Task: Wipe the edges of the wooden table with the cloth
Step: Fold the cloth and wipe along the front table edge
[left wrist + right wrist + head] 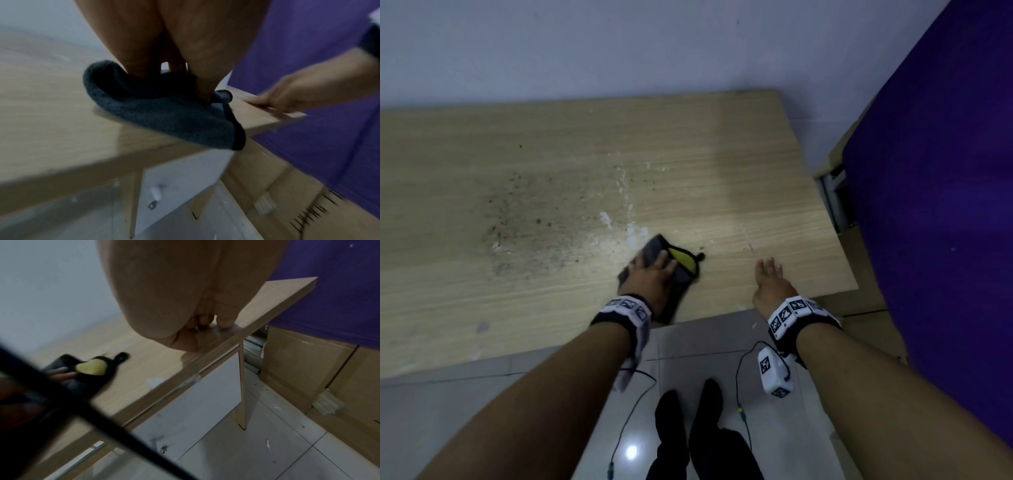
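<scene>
The wooden table [551,164] runs along a white wall. A dark grey cloth [683,263] with a yellow inner face lies near its front edge, and the cloth's near end hangs over that edge. My left hand [652,270] presses down on the cloth with its fingers [141,65] spread over it. In the left wrist view the cloth [168,120] bunches around those fingers. My right hand [768,274] rests flat on the bare table top near the front right corner, holding nothing; its fingertips [225,322] touch the wood. The right wrist view shows the cloth [92,368] to the left.
Dark specks and white smears [524,219] cover the middle of the table. A purple panel [928,205] stands at the right, with cardboard boxes [308,361] below it. Tiled floor [688,353] and my black-clad feet [688,428] lie below the front edge.
</scene>
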